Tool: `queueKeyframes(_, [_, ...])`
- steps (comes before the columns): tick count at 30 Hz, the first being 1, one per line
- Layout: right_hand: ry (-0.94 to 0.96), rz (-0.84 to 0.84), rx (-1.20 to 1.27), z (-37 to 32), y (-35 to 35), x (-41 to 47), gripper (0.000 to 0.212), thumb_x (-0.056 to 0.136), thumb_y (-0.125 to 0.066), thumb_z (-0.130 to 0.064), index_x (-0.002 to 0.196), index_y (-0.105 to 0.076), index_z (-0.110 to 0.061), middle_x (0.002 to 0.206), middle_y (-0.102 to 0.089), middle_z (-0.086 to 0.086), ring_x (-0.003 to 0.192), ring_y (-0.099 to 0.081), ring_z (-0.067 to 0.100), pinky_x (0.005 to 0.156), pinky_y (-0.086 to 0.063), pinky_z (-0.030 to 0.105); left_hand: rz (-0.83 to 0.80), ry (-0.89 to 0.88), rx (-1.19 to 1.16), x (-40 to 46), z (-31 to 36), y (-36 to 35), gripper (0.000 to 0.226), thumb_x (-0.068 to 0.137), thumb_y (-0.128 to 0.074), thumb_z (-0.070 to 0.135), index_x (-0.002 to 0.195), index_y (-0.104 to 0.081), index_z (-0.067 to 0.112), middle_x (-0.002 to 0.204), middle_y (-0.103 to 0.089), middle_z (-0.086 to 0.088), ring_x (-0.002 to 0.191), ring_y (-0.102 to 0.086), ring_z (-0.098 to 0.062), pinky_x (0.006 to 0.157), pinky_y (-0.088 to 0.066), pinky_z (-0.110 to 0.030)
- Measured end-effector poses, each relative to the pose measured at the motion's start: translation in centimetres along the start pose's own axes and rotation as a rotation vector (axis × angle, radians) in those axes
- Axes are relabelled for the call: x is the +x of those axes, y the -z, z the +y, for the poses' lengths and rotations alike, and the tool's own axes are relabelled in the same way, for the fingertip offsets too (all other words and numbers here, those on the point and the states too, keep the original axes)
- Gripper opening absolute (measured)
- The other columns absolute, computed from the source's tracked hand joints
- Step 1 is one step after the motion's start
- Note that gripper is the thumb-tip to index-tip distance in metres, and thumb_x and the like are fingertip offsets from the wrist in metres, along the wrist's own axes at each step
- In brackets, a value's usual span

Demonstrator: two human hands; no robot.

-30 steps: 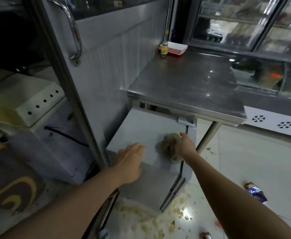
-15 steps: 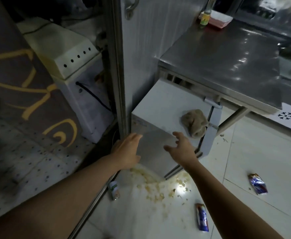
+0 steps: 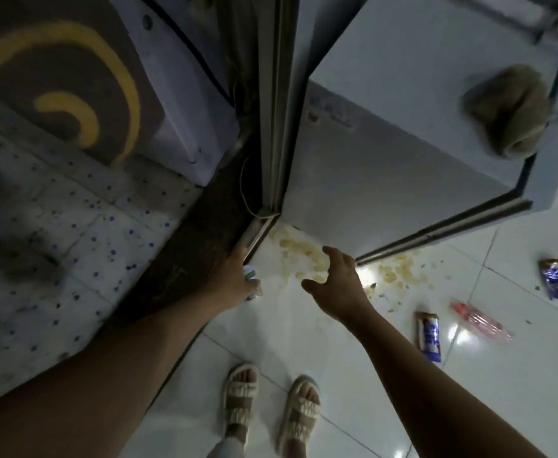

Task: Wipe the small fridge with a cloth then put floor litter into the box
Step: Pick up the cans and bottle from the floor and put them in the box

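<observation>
Reaching down now, both hands are leaving the cloth (image 3: pixel 508 111) lying on the small fridge (image 3: pixel 403 104) at two o'clock. Left hand (image 3: pixel 236 280) is touching a small can (image 3: pixel 251 281), grip unclear; right hand (image 3: pixel 335 281) is hanging open above the floor (image 3: pixel 304 342). Wrappers (image 3: pixel 429 335) are waiting at four o'clock, so litter pickup is likely starting.

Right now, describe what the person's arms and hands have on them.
Both arms are bare up to the frame edge, no sleeves in view. The left hand and right hand wear no gloves; no rings, watch or bracelets show, though the light is dim. Woven beige sandals are on the feet.
</observation>
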State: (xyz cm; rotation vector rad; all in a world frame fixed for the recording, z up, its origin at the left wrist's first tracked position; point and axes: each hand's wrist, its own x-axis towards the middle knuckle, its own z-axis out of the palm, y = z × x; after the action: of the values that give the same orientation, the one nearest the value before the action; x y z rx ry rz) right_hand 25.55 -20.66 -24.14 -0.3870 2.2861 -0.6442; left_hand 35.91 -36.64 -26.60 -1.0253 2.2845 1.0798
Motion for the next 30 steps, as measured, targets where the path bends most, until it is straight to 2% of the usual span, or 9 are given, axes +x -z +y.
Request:
queueKeyframes(1, [-0.016, -0.013, 0.001, 1.0, -1.4, 0.9, 0.075, 0.082, -0.068, -0.023, 0.144, -0.027, -0.015, 0.148, -0.026, 0.009, 0.129, -0.038, 0.025, 0.097, -0.034, 0.025, 0.001, 0.028, 0.005, 0.9, -1.2, -1.5, 0.057, 0.084, -0.064, 0.019, 0.134, -0.038, 0.008, 0.133, -0.051, -0.011, 0.119, -0.049, -0.025, 0.067, -0.025, -0.014])
queueKeyframes(5, [-0.063, -0.052, -0.008, 5.9, -7.0, 4.7, 0.078, 0.081, -0.069, -0.024, 0.145, -0.024, -0.016, 0.148, -0.026, 0.011, 0.130, -0.038, 0.028, 0.096, -0.035, 0.029, 0.008, 0.120, 0.069, 4.7, -6.1, -7.6, 0.060, 0.082, -0.064, 0.028, 0.135, -0.038, 0.018, 0.128, -0.054, -0.012, 0.115, -0.052, -0.031, 0.090, -0.042, -0.031])
queueKeyframes(8, [-0.078, -0.059, -0.005, 9.9, -11.1, 7.9, 0.079, 0.081, -0.069, -0.024, 0.145, -0.023, -0.015, 0.148, -0.027, 0.012, 0.131, -0.037, 0.030, 0.096, -0.035, 0.030, 0.006, 0.171, 0.076, 8.6, -9.5, -12.6, 0.064, 0.077, -0.068, 0.033, 0.131, -0.038, 0.017, 0.122, -0.056, -0.013, 0.111, -0.054, -0.033, 0.089, -0.047, -0.038])
queueKeyframes(13, [-0.076, -0.081, -0.006, 16.0, -17.5, 12.7, 0.080, 0.081, -0.068, -0.021, 0.145, -0.021, -0.015, 0.147, -0.027, 0.014, 0.130, -0.037, 0.032, 0.096, -0.036, 0.034, 0.032, 0.219, -0.061, 15.1, -14.9, -20.4, 0.083, 0.071, -0.075, 0.038, 0.138, -0.030, 0.017, 0.135, -0.049, -0.007, 0.118, -0.052, -0.026, 0.090, -0.045, -0.030])
queueKeyframes(16, [-0.064, -0.085, -0.019, 19.6, -20.9, 15.3, 0.081, 0.082, -0.067, -0.020, 0.146, -0.019, -0.015, 0.146, -0.028, 0.015, 0.130, -0.036, 0.032, 0.096, -0.037, 0.034, 0.102, 0.269, -0.090, 19.0, -17.7, -24.5, 0.093, 0.072, -0.075, 0.042, 0.143, -0.023, 0.012, 0.139, -0.044, -0.012, 0.123, -0.048, -0.030, 0.097, -0.045, -0.039])
queueKeyframes(19, [-0.066, -0.075, -0.025, 22.9, -23.9, 17.5, 0.079, 0.083, -0.066, -0.019, 0.146, -0.018, -0.015, 0.146, -0.028, 0.015, 0.131, -0.035, 0.031, 0.094, -0.035, 0.032, 0.174, 0.322, -0.106, 22.4, -20.1, -28.2, 0.095, 0.075, -0.072, 0.040, 0.146, -0.017, 0.008, 0.144, -0.039, -0.016, 0.129, -0.042, -0.035, 0.101, -0.041, -0.044])
queueKeyframes(23, [-0.062, -0.060, -0.023, 26.5, -26.9, 19.5, 0.077, 0.083, -0.065, -0.019, 0.145, -0.019, -0.016, 0.144, -0.030, 0.014, 0.129, -0.036, 0.031, 0.089, -0.033, 0.030, 0.261, 0.444, -0.094, 25.8, -22.4, -32.0, 0.103, 0.077, -0.070, 0.044, 0.149, -0.005, 0.009, 0.147, -0.030, -0.021, 0.130, -0.039, -0.038, 0.100, -0.037, -0.041])
queueKeyframes(27, [-0.067, -0.032, -0.003, 28.7, -29.0, 20.6, 0.078, 0.082, -0.065, -0.020, 0.145, -0.019, -0.017, 0.142, -0.033, 0.013, 0.127, -0.039, 0.028, 0.091, -0.034, 0.030, 0.398, 0.525, -0.255, 28.9, -23.7, -34.3, 0.104, 0.077, -0.069, 0.045, 0.149, -0.002, 0.013, 0.148, -0.030, -0.019, 0.131, -0.036, -0.039, 0.102, -0.034, -0.042])
queueKeyframes(30, [-0.063, -0.016, 0.021, 29.6, -29.8, 20.9, 0.078, 0.082, -0.066, -0.019, 0.145, -0.019, -0.016, 0.143, -0.033, 0.013, 0.127, -0.040, 0.028, 0.088, -0.031, 0.026, 0.421, 0.530, -0.394, 30.7, -24.0, -35.2, 0.100, 0.082, -0.065, 0.041, 0.149, 0.003, 0.015, 0.151, -0.021, -0.017, 0.134, -0.031, -0.036, 0.108, -0.031, -0.042])
